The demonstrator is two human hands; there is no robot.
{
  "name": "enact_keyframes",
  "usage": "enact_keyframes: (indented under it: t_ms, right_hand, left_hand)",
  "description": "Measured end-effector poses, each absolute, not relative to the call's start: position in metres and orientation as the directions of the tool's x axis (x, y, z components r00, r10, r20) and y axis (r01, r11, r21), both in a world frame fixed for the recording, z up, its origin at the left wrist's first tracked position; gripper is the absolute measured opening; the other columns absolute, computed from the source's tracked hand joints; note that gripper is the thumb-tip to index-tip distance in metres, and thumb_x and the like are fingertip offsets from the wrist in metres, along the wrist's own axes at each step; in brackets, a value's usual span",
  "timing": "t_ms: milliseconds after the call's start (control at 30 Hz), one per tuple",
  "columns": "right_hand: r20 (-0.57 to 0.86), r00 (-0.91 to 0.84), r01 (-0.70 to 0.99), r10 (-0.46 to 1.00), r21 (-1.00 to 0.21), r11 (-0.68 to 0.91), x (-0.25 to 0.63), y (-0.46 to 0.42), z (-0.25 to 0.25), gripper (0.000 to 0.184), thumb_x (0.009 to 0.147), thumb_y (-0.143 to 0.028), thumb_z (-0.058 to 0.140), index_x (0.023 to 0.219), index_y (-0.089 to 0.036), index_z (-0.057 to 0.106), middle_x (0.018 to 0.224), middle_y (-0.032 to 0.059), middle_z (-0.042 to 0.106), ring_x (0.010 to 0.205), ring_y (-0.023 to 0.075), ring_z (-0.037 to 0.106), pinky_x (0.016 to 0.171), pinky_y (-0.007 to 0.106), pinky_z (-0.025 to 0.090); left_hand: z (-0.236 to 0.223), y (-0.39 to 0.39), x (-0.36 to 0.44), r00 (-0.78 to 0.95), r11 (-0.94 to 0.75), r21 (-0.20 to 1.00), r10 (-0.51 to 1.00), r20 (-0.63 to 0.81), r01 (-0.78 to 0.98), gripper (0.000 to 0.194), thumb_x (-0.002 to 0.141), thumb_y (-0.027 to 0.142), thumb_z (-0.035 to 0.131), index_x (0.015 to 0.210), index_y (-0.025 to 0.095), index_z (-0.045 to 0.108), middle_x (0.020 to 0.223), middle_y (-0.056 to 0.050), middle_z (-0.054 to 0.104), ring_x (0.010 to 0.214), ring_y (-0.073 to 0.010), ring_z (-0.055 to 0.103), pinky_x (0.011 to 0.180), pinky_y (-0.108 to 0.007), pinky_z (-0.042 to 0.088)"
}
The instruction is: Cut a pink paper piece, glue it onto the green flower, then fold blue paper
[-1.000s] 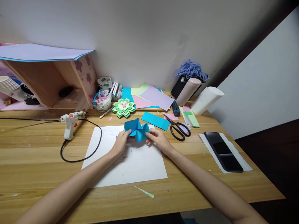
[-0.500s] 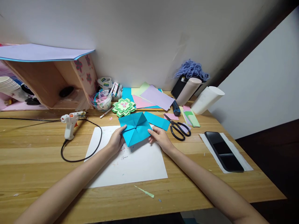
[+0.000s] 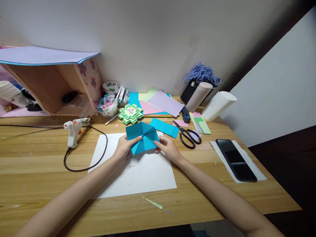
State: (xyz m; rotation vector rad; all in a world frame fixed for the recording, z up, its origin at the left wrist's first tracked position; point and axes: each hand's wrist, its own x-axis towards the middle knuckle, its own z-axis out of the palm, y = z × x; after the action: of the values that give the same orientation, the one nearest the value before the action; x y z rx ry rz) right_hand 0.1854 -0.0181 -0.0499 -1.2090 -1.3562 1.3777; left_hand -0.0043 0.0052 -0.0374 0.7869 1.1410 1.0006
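Observation:
A creased sheet of blue paper (image 3: 148,135) is held up between my two hands, over a white sheet (image 3: 148,177) that lies on the wooden table. My left hand (image 3: 124,146) grips its left side, the thumb lying across the paper up to its middle, where the creases meet. At the lower right edge my right hand (image 3: 168,147) pinches the paper between thumb and fingers. The fingers behind the paper are hidden. Just beyond it lie a blue paper strip (image 3: 165,127) and a green layered paper flower (image 3: 130,114).
Black-handled scissors (image 3: 189,136) lie right of the strip. A white glue gun (image 3: 73,131) stands at left, its cord looping beside the white sheet. A phone (image 3: 235,159) rests at right. Coloured papers (image 3: 166,102), markers (image 3: 122,94) and an open box (image 3: 49,85) line the back.
The blue paper has bent and tilted along its creases. My left thumb has slid inward to its centre. My right hand has shifted slightly down the right edge.

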Motion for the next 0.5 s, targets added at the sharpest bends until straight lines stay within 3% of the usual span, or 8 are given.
enact_keyframes:
  t_ms: [167,267,367,500]
  right_hand:
    - [-0.034,-0.232,0.126,0.972,-0.992,-0.005,0.1861,-0.0199,-0.051,0.024,0.076,-0.04,0.057,0.071,-0.017,0.056,0.068,0.0004,0.057,0.064,0.0146,0.057,0.061,0.027,0.048]
    - [0.006,-0.212,0.166,0.977,-0.985,0.042,0.1861,-0.0198,-0.0526,0.02,0.074,-0.035,0.06,0.081,-0.017,0.059,0.08,0.0022,0.06,0.074,0.0158,0.058,0.067,0.028,0.048]
    - [0.034,-0.152,0.134,0.988,-0.989,0.055,0.1848,-0.0189,-0.0528,0.036,0.064,-0.032,0.07,0.095,-0.019,0.057,0.095,0.0035,0.061,0.086,0.0175,0.057,0.073,0.028,0.047]
    - [0.004,-0.163,0.078,0.987,-0.997,0.017,0.184,-0.0181,-0.0525,0.027,0.067,-0.038,0.067,0.083,-0.017,0.063,0.085,0.0033,0.063,0.08,0.0184,0.058,0.07,0.029,0.046]
  left_hand:
    - [-0.0302,0.007,-0.0069,0.065,0.353,0.926,0.935,-0.347,-0.132,0.045,0.051,0.034,0.079,0.088,0.011,0.065,0.087,-0.011,0.07,0.074,-0.0227,0.064,0.064,-0.031,0.051]
    - [-0.028,0.0074,-0.0075,0.062,0.31,0.951,0.949,-0.308,-0.022,0.043,0.052,0.036,0.077,0.086,0.012,0.066,0.084,-0.01,0.07,0.074,-0.023,0.064,0.062,-0.031,0.05]
    - [-0.0287,0.0059,-0.0049,0.083,0.197,0.976,0.975,-0.205,0.09,0.039,0.053,0.035,0.076,0.083,0.013,0.067,0.079,-0.007,0.07,0.074,-0.0231,0.063,0.064,-0.03,0.049]
    - [-0.0295,0.0019,0.0001,0.179,0.123,0.984,0.973,-0.146,0.131,0.033,0.054,0.032,0.075,0.08,0.014,0.068,0.08,-0.007,0.07,0.076,-0.0241,0.063,0.067,-0.032,0.049]
